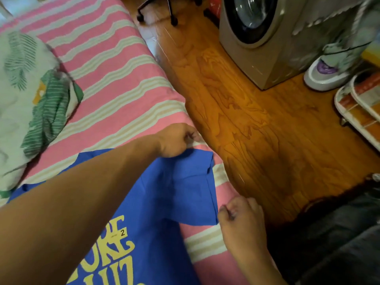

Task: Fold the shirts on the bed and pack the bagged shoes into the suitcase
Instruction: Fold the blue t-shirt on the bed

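A blue shirt [170, 194] with yellow lettering lies spread on the pink-and-cream striped bed [115, 83]. My left hand [176, 140] pinches the top corner of its sleeve near the bed's right edge. My right hand [240, 217] pinches the lower corner of the same sleeve, fingers curled at the hem. A green striped shirt [49, 112] lies crumpled at the left, partly on a leaf-print pillow [18, 79]. A dark suitcase [337, 239] lies on the floor at the lower right. No bagged shoes can be made out.
Wooden floor [246, 120] runs along the bed's right side. A washing machine [273, 36] stands at the top right, with a white and purple shoe [324, 73] beside it. A wire rack [359, 108] sits at the right edge. Chair castors [156, 13] show at the top.
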Available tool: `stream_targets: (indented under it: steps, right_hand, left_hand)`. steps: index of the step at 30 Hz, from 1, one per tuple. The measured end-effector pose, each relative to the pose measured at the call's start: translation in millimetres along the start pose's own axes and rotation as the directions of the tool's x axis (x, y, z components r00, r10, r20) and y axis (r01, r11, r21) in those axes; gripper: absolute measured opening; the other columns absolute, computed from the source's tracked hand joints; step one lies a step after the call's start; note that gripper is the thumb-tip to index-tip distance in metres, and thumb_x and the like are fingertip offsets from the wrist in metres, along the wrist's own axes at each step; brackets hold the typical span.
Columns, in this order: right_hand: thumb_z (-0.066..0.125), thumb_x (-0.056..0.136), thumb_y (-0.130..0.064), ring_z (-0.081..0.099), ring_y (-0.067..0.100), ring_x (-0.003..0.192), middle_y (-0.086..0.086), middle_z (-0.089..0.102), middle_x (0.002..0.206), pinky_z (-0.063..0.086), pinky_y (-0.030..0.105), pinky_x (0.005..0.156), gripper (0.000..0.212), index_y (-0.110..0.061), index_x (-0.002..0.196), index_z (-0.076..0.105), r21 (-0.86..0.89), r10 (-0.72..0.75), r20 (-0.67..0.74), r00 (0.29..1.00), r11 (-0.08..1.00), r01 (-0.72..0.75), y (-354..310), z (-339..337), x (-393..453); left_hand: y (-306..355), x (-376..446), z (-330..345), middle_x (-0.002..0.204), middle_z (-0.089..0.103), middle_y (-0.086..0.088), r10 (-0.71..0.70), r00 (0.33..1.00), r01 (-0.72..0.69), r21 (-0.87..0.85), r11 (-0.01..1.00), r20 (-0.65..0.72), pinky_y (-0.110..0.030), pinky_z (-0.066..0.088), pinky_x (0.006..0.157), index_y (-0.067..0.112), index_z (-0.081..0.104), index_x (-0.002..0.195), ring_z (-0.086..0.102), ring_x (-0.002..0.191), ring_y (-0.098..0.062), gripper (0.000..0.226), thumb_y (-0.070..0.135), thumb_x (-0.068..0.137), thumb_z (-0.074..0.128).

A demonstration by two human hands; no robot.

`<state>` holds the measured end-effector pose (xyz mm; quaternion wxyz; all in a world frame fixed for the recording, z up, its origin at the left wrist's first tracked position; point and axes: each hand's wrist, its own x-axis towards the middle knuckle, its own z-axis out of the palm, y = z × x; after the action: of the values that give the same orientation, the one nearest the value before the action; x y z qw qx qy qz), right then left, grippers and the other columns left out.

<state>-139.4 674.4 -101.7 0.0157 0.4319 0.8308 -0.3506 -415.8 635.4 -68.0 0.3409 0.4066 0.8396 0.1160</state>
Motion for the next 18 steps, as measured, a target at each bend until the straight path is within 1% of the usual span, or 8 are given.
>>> stream_targets:
  steps: [3,5,7,8,10,12,14,18]
  right_hand:
    - [0.069,0.079,-0.050,0.043,0.010,0.085,-0.012,0.044,0.085,0.044,0.033,0.076,0.027,-0.029,0.082,0.052,-0.045,-0.113,-0.097,0.989,0.993,0.109,-6,6,-3]
    - [0.075,0.073,-0.052,0.041,0.011,0.083,-0.012,0.044,0.084,0.040,0.032,0.074,0.034,-0.028,0.083,0.054,-0.103,-0.167,-0.110,0.980,0.982,0.155,-9,14,-8]
    - [0.085,0.066,-0.049,0.048,0.015,0.082,-0.010,0.049,0.083,0.042,0.035,0.073,0.040,-0.027,0.083,0.056,-0.129,-0.171,-0.094,0.981,0.979,0.159,-9,23,-13]
    - [0.089,0.062,-0.046,0.051,0.017,0.081,-0.009,0.051,0.082,0.042,0.036,0.072,0.043,-0.027,0.082,0.057,-0.140,-0.164,-0.086,0.983,0.979,0.151,-8,26,-16]
    - [0.094,0.056,-0.041,0.053,0.019,0.076,-0.010,0.050,0.077,0.041,0.036,0.067,0.044,-0.027,0.077,0.058,-0.147,-0.160,-0.093,0.983,0.978,0.146,-8,30,-18]
    - [0.097,0.052,-0.036,0.047,0.017,0.069,-0.013,0.040,0.073,0.035,0.034,0.064,0.047,-0.029,0.068,0.054,-0.132,-0.171,-0.128,0.977,0.979,0.154,-7,30,-17]
    - [0.098,0.051,-0.033,0.037,0.013,0.069,-0.016,0.035,0.072,0.031,0.033,0.067,0.050,-0.032,0.063,0.049,-0.117,-0.186,-0.133,0.974,0.978,0.171,-7,29,-18]
    - [0.096,0.057,-0.029,0.039,0.013,0.071,-0.014,0.039,0.073,0.036,0.033,0.064,0.053,-0.034,0.063,0.043,-0.076,-0.169,-0.145,0.975,0.984,0.159,7,25,-24]
  left_hand:
    - [1,-2,-1,0.109,0.059,0.004,0.064,0.990,-0.072,0.055,0.996,0.125,-0.023,0.044,0.091,0.014,0.070,0.120,0.060,0.109,-0.021,0.036,-0.001,0.088,0.063]
    - [5,-2,2,0.115,0.060,0.002,0.112,0.982,-0.136,0.150,0.979,0.153,-0.028,0.045,0.094,0.018,0.064,0.132,0.058,0.110,-0.019,0.045,0.017,0.088,0.075]
    - [8,4,8,0.129,0.059,-0.002,0.116,0.988,-0.139,0.240,0.961,0.105,-0.037,0.045,0.103,0.022,0.059,0.140,0.055,0.117,-0.021,0.052,0.032,0.091,0.074]
    - [11,7,11,0.129,0.059,-0.002,0.111,0.991,-0.128,0.270,0.954,0.076,-0.038,0.045,0.104,0.023,0.060,0.137,0.055,0.118,-0.022,0.048,0.034,0.092,0.072]
    - [15,12,16,0.115,0.061,0.000,0.117,0.992,-0.126,0.293,0.948,0.051,-0.033,0.047,0.094,0.020,0.069,0.122,0.057,0.109,-0.022,0.030,0.029,0.093,0.071]
    - [18,15,19,0.098,0.061,0.003,0.103,0.994,-0.109,0.217,0.970,0.038,-0.027,0.044,0.081,0.017,0.072,0.102,0.058,0.096,-0.020,0.010,0.018,0.093,0.070]
    - [18,16,19,0.093,0.063,0.002,0.073,0.997,-0.067,0.145,0.987,-0.034,-0.026,0.041,0.077,0.018,0.067,0.091,0.058,0.089,-0.020,0.006,0.013,0.094,0.066]
    - [16,18,19,0.093,0.066,-0.003,-0.025,0.965,0.044,0.066,0.997,-0.263,-0.034,0.049,0.077,0.019,0.065,0.092,0.060,0.088,-0.025,0.008,0.013,0.094,0.061]
